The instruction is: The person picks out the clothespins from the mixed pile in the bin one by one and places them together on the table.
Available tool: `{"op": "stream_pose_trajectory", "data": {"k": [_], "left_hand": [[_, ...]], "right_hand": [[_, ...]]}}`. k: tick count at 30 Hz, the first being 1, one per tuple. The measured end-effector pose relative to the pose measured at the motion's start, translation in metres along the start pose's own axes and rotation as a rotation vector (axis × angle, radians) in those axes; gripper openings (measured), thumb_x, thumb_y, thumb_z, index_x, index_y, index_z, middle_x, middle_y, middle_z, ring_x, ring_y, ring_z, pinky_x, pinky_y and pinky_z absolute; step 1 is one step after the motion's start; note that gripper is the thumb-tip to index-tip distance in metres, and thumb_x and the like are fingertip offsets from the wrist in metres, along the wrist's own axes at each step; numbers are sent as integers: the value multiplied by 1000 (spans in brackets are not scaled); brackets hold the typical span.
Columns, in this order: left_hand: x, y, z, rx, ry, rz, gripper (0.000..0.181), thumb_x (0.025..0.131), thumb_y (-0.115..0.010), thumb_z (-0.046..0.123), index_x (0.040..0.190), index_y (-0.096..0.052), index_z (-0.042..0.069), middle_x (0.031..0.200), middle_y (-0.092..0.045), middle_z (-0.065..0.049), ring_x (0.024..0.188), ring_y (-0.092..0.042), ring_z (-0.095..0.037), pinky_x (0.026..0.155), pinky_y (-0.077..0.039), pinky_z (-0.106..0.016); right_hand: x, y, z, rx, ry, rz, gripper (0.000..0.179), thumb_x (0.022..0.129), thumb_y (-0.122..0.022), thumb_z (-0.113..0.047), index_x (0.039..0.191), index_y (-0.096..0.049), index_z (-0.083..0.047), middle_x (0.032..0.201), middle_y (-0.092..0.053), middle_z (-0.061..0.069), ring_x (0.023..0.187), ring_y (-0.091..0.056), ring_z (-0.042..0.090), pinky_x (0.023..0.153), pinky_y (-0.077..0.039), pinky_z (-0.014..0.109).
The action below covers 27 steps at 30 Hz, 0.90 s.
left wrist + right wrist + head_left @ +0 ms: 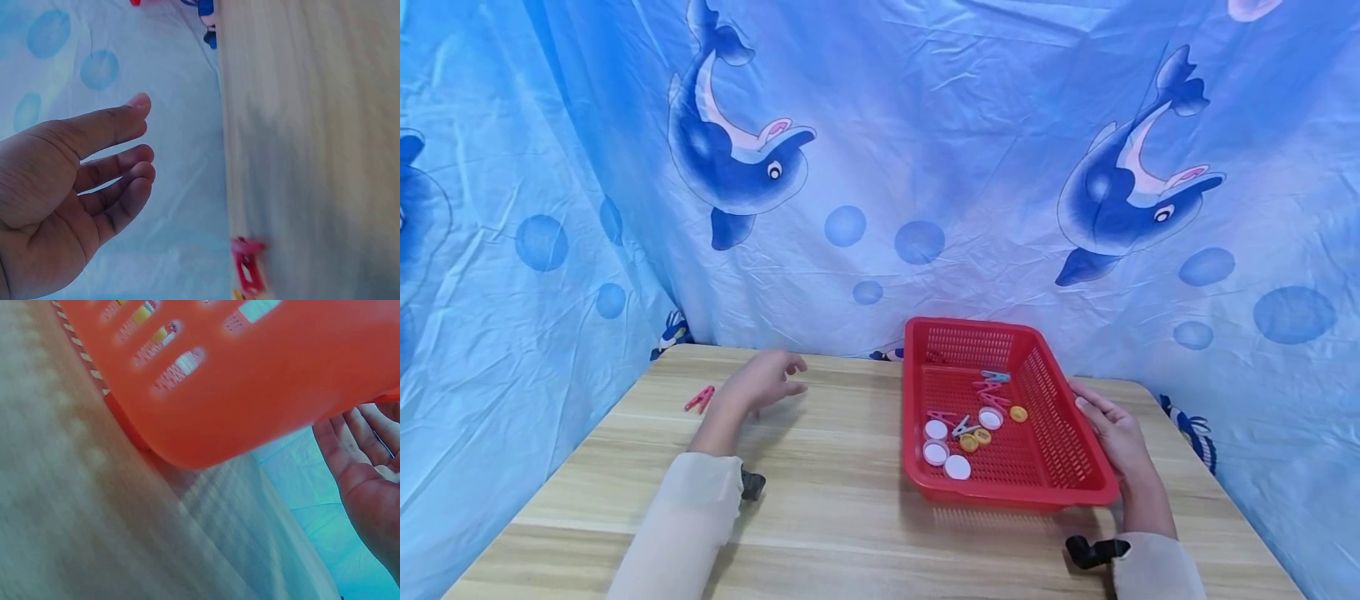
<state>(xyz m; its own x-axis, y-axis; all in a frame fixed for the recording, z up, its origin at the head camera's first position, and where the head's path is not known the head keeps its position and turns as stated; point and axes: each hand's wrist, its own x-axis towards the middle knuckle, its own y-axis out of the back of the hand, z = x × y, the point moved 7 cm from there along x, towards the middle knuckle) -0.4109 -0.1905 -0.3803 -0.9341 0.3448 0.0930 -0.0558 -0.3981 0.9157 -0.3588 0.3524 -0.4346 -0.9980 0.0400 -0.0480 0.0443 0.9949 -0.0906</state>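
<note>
A red plastic basket [1007, 493] is held at its right side by my right hand [1116, 429], thumb by the rim. In the right wrist view the basket's wall [262, 406] slants over the table, fingers [369, 440] under the rim. Inside lie white round caps [957, 467], yellow caps [1018, 413], pink clothespins [942, 417], a blue clothespin [996, 377] and a pale grey one [964, 427]. Left of the basket, my left hand [760, 382] hovers over the table, empty, its fingers loosely bent. A pink clothespin [700, 398] lies on the table beside that wrist.
The wooden table [820, 533] ends at a blue dolphin-print curtain [865, 167] that hangs behind and along both sides. A small yellow thing [238, 294] shows by the pink clothespin in the left wrist view. Dark wrist-camera mounts [752, 485] sit at both sleeves.
</note>
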Motion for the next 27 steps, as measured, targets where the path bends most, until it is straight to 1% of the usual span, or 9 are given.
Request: {"op": "stream_pose_trajectory", "data": {"k": [2,5,6,8,17,20,23,27], "left_hand": [[6,2,11,45,-56,16,35,94,-76,20,122,-70,1,113,-69,-19,106,-65,-33,92,-54,-49],[14,5,28,89,-119,26,30,94,-76,20,117,-71,1,110,-70,-16,105,-66,-34,92,-54,-49],[17,6,34,100,-130,29,29,94,-76,20,117,-72,2,109,-70,-14,105,-66,-33,92,-54,-47],[22,9,47,129,-172,34,28,95,-75,20,115,-72,1,110,-70,-14,104,-66,-33,92,-54,-46],[39,16,105,228,-269,16,29,98,-71,23,120,-71,3,114,-67,-10,106,-66,-27,95,-54,-41],[46,15,123,270,-314,26,30,98,-70,23,122,-71,5,114,-68,-9,106,-66,-25,95,-54,-40],[51,13,142,310,-367,40,29,98,-70,23,122,-71,7,111,-68,-8,102,-66,-23,91,-55,-38],[57,7,169,351,-450,43,26,98,-71,23,120,-73,8,110,-69,-6,100,-66,-21,88,-56,-36]], "right_hand": [[0,0,0,5,-1,-2,71,98,-67,-40,160,-38,-20,116,-71,-19,102,-72,9,83,-60,36],[1,0,1,10,-5,-2,71,98,-67,-41,160,-38,-21,117,-71,-19,103,-72,10,84,-60,36],[1,0,1,9,-6,-1,72,98,-68,-41,160,-38,-21,117,-70,-19,103,-72,10,84,-60,37],[1,0,1,4,-5,5,72,97,-68,-42,159,-38,-21,117,-70,-19,103,-72,9,84,-60,36],[2,1,1,-11,-5,14,73,97,-68,-43,159,-38,-22,117,-70,-20,102,-72,8,83,-60,35],[2,0,0,-3,-4,10,72,97,-68,-42,159,-39,-21,116,-70,-19,102,-72,9,83,-60,36],[2,0,0,2,-2,5,72,97,-68,-41,159,-38,-20,116,-71,-19,102,-73,9,83,-60,36],[1,0,-1,-4,3,6,72,98,-68,-41,159,-38,-19,116,-71,-19,102,-72,8,82,-60,35]]}}
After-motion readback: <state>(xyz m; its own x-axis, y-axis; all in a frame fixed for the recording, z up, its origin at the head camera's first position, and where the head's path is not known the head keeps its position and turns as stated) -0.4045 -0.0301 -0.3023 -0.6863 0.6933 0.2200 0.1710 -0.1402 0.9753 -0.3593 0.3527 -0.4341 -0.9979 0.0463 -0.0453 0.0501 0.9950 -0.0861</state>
